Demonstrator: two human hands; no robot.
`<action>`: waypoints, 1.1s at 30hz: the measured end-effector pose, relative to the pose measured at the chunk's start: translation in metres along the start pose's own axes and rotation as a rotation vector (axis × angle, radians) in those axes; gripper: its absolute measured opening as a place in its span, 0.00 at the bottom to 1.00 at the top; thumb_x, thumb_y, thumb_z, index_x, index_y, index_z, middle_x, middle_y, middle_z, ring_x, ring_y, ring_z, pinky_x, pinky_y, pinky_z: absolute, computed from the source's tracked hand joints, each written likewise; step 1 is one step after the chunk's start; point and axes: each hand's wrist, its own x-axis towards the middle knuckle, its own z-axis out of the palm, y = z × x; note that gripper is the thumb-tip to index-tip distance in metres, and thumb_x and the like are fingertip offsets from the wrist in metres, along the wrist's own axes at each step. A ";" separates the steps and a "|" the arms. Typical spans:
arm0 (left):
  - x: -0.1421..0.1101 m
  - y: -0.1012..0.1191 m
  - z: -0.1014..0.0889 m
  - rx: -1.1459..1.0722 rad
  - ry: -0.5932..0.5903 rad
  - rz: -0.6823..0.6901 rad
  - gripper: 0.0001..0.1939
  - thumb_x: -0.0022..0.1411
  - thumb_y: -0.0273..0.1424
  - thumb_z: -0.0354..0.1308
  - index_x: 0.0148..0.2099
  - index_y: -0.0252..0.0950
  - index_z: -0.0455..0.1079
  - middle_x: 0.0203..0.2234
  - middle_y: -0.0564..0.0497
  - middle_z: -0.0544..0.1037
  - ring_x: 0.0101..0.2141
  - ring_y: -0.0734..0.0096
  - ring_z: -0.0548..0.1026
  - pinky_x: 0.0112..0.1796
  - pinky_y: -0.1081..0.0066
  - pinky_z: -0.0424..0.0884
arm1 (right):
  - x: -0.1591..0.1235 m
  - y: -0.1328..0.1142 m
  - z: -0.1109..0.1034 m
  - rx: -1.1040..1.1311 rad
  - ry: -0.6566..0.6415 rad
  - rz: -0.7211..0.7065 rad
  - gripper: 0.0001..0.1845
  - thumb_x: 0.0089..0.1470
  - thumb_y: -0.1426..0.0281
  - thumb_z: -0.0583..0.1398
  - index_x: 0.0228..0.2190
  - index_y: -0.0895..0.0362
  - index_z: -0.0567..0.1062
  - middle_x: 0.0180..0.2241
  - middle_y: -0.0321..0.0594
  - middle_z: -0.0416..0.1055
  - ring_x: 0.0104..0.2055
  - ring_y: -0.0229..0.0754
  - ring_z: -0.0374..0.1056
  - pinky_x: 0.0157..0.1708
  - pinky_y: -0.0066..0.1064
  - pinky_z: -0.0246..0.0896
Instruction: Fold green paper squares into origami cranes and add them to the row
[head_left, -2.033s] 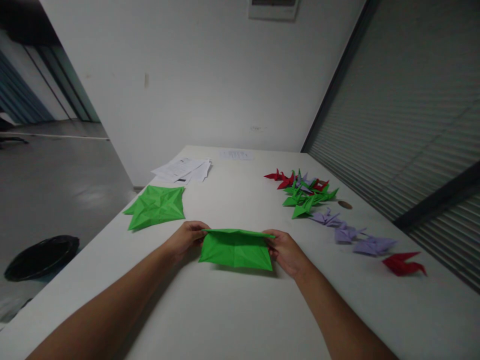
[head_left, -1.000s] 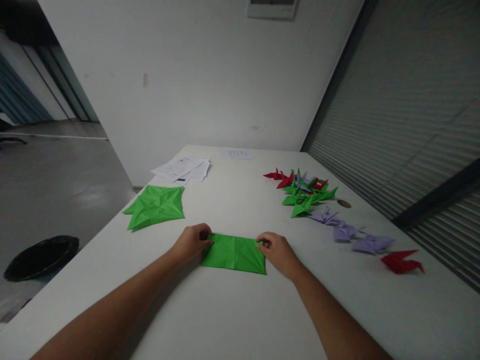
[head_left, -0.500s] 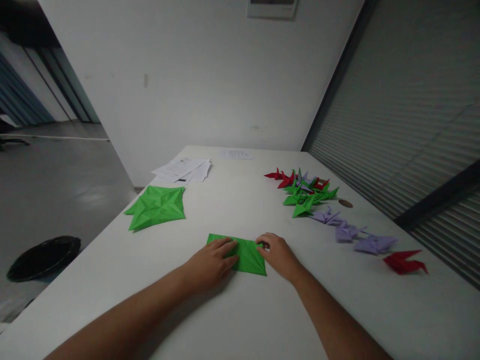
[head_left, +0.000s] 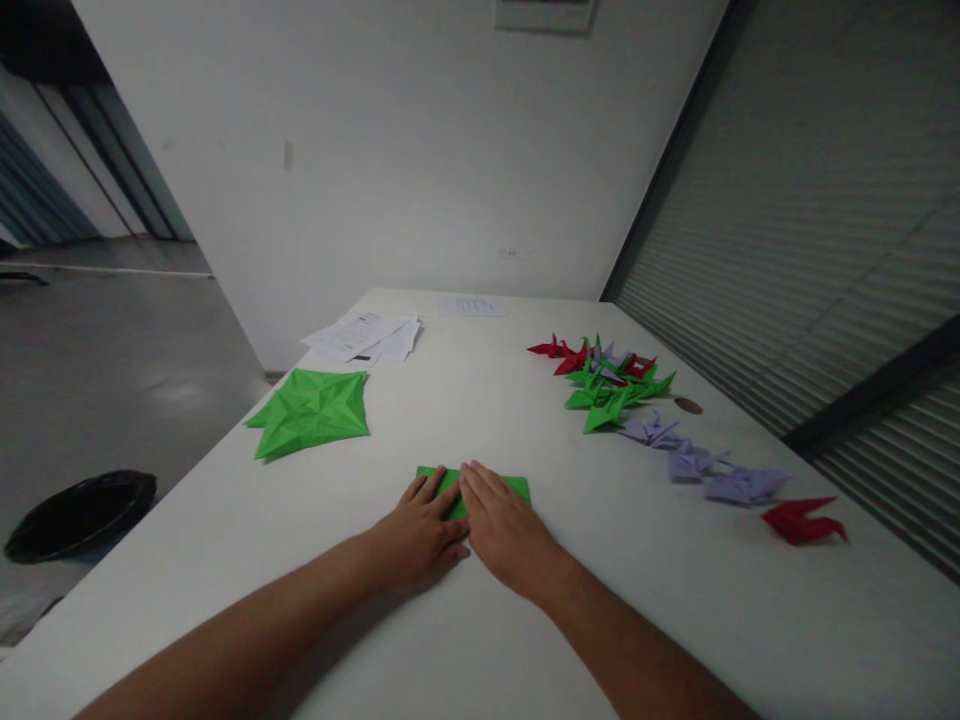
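A folded sheet of green origami paper (head_left: 516, 486) lies flat on the white table, mostly covered by my hands. My left hand (head_left: 424, 530) rests on its left half, fingers spread over the paper. Beside it, my right hand (head_left: 506, 522) lies flat on the paper's middle with fingers stretched out and held close together. The fingertips reach the folded far edge. Only the upper corners and a patch between the hands show of the paper.
Creased green sheets (head_left: 315, 410) lie at the left. Behind them are printed papers (head_left: 364, 338). Along the right stand several green paper cranes (head_left: 611, 400), purple cranes (head_left: 742, 485) and a red crane (head_left: 804, 520). A black-lined bin (head_left: 79, 515) stands on the floor at left.
The green paper's raised far edge has been folded down, leaving it flat. My left hand moved from its left corner onto it; then my right hand let go of the right corner and moved to the middle.
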 end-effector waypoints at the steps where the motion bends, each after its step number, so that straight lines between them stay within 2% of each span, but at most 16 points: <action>1: 0.000 -0.001 0.001 0.006 0.007 -0.001 0.23 0.72 0.46 0.53 0.63 0.47 0.72 0.73 0.42 0.52 0.70 0.27 0.49 0.63 0.31 0.54 | 0.000 0.000 0.001 0.005 -0.016 -0.005 0.33 0.64 0.75 0.53 0.68 0.67 0.60 0.69 0.58 0.58 0.73 0.56 0.51 0.71 0.51 0.52; 6: -0.001 -0.002 0.002 0.022 -0.006 -0.005 0.24 0.73 0.48 0.51 0.65 0.49 0.70 0.73 0.40 0.53 0.69 0.26 0.51 0.62 0.31 0.54 | -0.001 0.012 -0.002 0.013 -0.116 0.041 0.30 0.67 0.69 0.54 0.66 0.68 0.63 0.69 0.60 0.59 0.72 0.57 0.54 0.70 0.51 0.54; 12: 0.001 0.000 -0.005 0.009 -0.038 -0.039 0.29 0.71 0.50 0.52 0.71 0.53 0.62 0.73 0.37 0.52 0.69 0.22 0.50 0.60 0.29 0.56 | -0.009 0.030 -0.001 -0.008 -0.156 0.083 0.40 0.66 0.54 0.59 0.67 0.67 0.61 0.70 0.62 0.54 0.73 0.59 0.50 0.71 0.53 0.49; 17: 0.001 -0.001 -0.015 -0.001 -0.066 -0.078 0.30 0.70 0.53 0.52 0.70 0.56 0.62 0.73 0.39 0.51 0.69 0.23 0.51 0.61 0.31 0.56 | -0.018 0.041 -0.002 0.003 -0.165 0.117 0.45 0.64 0.48 0.58 0.68 0.68 0.59 0.71 0.65 0.51 0.74 0.62 0.48 0.70 0.55 0.47; 27: -0.001 -0.008 -0.016 0.005 -0.119 -0.108 0.33 0.68 0.57 0.51 0.71 0.57 0.60 0.74 0.40 0.49 0.70 0.28 0.50 0.62 0.35 0.56 | -0.033 0.070 -0.004 0.002 -0.211 0.185 0.49 0.64 0.44 0.55 0.71 0.65 0.54 0.72 0.64 0.48 0.75 0.62 0.43 0.71 0.56 0.42; 33: -0.007 -0.025 -0.026 -0.055 -0.175 -0.073 0.34 0.68 0.55 0.54 0.73 0.58 0.56 0.75 0.38 0.45 0.71 0.30 0.49 0.62 0.36 0.56 | -0.035 0.073 -0.005 -0.014 -0.267 0.222 0.49 0.64 0.44 0.55 0.70 0.69 0.56 0.72 0.65 0.46 0.75 0.62 0.42 0.72 0.55 0.42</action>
